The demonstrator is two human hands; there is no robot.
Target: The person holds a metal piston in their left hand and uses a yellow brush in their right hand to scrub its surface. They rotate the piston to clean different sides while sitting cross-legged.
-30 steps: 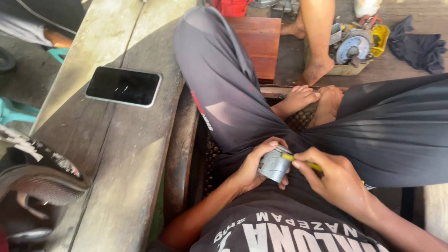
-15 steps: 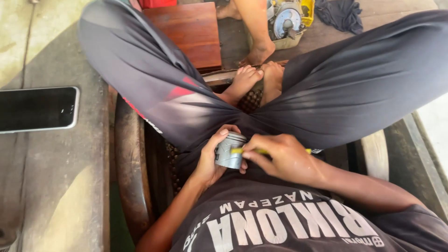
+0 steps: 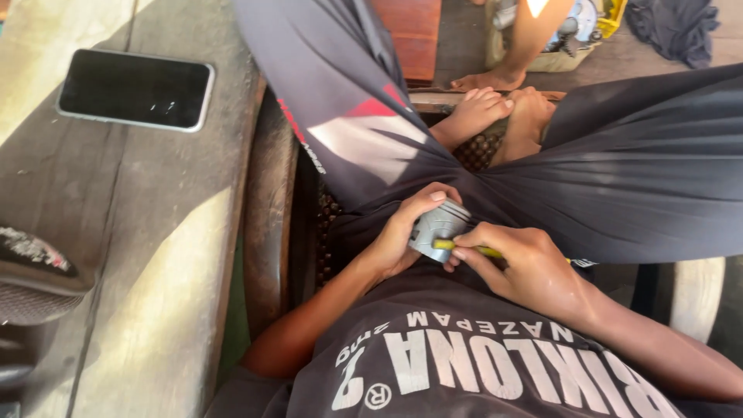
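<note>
I sit cross-legged on a wooden chair in dark trousers. My left hand (image 3: 402, 236) grips a small grey metal piston (image 3: 438, 226) in my lap, fingers wrapped over its top. My right hand (image 3: 526, 267) holds a thin yellow tool (image 3: 464, 248) like a pen, its tip pressed against the piston's side. My bare feet (image 3: 495, 116) are tucked together just beyond the piston.
A dark smartphone (image 3: 135, 89) lies on the wooden bench (image 3: 155, 255) at left. A black cap (image 3: 35, 275) sits at the bench's left edge. Another person's bare leg (image 3: 518, 46) stands ahead beside a machine part (image 3: 573, 27), a red-brown board (image 3: 410, 35) and a dark cloth (image 3: 673, 31).
The view has swung back to the left and tilted, so the phone shows fully again. Both hands stay on the piston, the yellow tool still against its side.
</note>
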